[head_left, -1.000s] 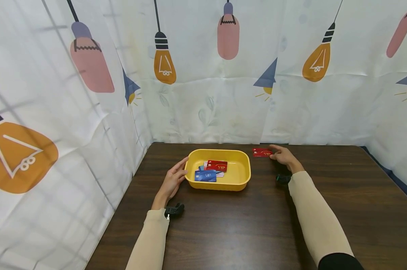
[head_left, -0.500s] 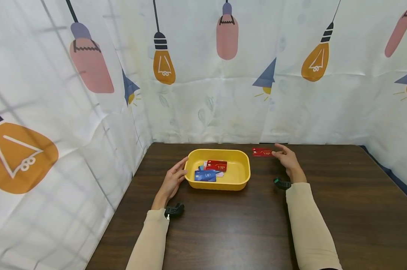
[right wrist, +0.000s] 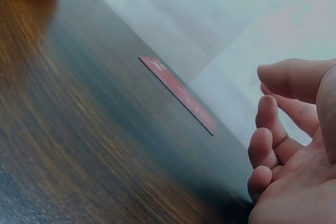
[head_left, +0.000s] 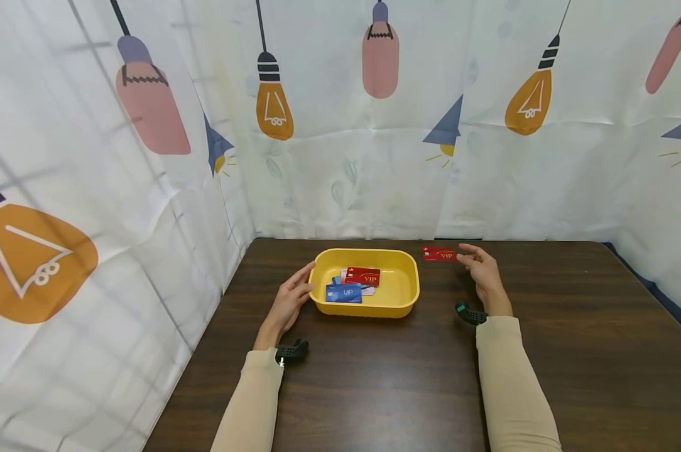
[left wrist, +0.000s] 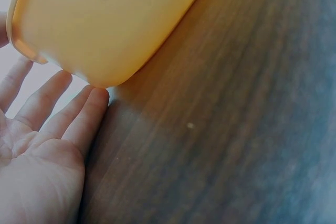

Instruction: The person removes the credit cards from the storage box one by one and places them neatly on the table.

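Observation:
A yellow plastic tray [head_left: 382, 311] sits near the table's back edge. Inside it lie several overlapping cards, among them a blue card [head_left: 343, 294] and a red VIP card [head_left: 363, 277]. My left hand [head_left: 286, 302] is at the tray's left end; in the left wrist view its extended fingertips [left wrist: 100, 95] touch the outer wall. Flat on the table right of the tray is another red VIP card [head_left: 438, 253]. My right hand [head_left: 485, 276] is just beside that card's right end. The right wrist view shows a gap between its loosely bent fingers [right wrist: 261, 148] and the card [right wrist: 178, 94].
The dark wooden table [head_left: 386, 383] reaches back to a white curtain [head_left: 340, 182] printed with lamps and bulbs. The curtain also runs along the left side. Each wrist wears a black band [head_left: 293, 351].
My right hand has drawn back slightly to the right, away from the red card, and its forearm has swung inward. The left hand and tray stay in place.

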`<state>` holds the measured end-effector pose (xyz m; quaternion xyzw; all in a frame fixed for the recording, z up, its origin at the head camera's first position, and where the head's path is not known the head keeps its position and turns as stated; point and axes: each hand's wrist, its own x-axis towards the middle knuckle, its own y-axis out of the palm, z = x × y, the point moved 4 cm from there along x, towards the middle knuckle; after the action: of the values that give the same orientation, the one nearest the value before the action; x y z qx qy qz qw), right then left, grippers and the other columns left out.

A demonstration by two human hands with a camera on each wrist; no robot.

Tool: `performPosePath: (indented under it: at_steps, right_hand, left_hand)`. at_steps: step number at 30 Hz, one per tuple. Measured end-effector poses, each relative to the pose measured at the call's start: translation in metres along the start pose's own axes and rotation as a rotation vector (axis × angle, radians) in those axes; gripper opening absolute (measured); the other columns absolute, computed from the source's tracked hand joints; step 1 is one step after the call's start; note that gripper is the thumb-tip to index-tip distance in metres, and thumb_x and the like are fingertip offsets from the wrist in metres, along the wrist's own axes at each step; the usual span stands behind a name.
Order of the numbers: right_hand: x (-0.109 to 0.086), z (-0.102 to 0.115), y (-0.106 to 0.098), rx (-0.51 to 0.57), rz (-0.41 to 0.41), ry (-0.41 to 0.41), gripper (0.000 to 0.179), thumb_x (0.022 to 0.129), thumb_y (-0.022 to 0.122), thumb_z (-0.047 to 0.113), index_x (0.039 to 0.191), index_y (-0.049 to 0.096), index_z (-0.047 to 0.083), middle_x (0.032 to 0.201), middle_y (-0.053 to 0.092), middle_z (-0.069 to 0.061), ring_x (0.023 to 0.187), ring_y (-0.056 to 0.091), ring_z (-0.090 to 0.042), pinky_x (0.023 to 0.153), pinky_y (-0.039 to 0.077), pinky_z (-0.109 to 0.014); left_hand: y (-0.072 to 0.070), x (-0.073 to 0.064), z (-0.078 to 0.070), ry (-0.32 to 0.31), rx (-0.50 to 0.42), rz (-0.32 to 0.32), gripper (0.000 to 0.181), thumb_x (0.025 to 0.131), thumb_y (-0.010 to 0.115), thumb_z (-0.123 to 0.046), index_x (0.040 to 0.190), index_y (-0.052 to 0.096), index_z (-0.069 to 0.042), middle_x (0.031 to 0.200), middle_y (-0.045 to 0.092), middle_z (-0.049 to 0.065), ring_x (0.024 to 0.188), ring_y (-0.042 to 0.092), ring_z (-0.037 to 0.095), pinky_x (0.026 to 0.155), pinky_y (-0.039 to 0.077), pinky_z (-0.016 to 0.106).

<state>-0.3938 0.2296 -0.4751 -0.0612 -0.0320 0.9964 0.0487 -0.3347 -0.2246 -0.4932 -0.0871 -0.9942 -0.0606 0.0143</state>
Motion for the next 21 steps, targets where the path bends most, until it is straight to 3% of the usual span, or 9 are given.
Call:
performPosePath:
  at_steps: [4,8,15,21]
  right_hand:
    - [-0.015,0.020,0.008,0.038,-0.015,-0.019,0.025,0.102,0.060,0.015,0.127,0.063,0.021,0.092,0.054,0.010,0.096,0.048,-0.018,0.103,0.035,-0.043]
    - [-0.021,0.036,0.019,0.032,0.004,-0.081,0.018,0.102,0.062,0.016,0.116,0.065,0.027,0.088,0.056,0.012,0.088,0.051,-0.009,0.093,0.041,-0.034]
    - [-0.012,0.049,0.039,0.034,0.080,-0.234,0.024,0.101,0.064,0.015,0.122,0.066,0.024,0.090,0.057,0.012,0.088,0.052,-0.011,0.076,0.045,-0.022]
    - [-0.022,0.061,0.061,-0.049,0.166,-0.340,0.032,0.100,0.066,0.023,0.131,0.063,0.016,0.093,0.057,0.007,0.084,0.049,-0.015,0.074,0.048,-0.021]
  left_hand:
    - [-0.001,0.001,0.001,-0.001,-0.005,0.001,0.055,0.104,0.049,-0.005,0.158,0.041,-0.015,0.169,0.029,0.002,0.157,0.024,0.018,0.117,0.040,0.037]
    - [-0.001,0.001,0.002,0.006,0.002,0.017,0.056,0.104,0.048,-0.005,0.159,0.038,-0.012,0.170,0.026,0.004,0.158,0.020,0.021,0.119,0.036,0.041]
    - [-0.001,0.001,0.002,-0.004,-0.012,-0.002,0.056,0.104,0.050,-0.005,0.158,0.042,-0.016,0.169,0.030,0.000,0.157,0.024,0.016,0.116,0.041,0.035]
    - [-0.001,0.000,0.002,-0.006,-0.016,0.004,0.056,0.104,0.051,-0.007,0.158,0.040,-0.015,0.169,0.030,0.001,0.157,0.024,0.018,0.121,0.033,0.046]
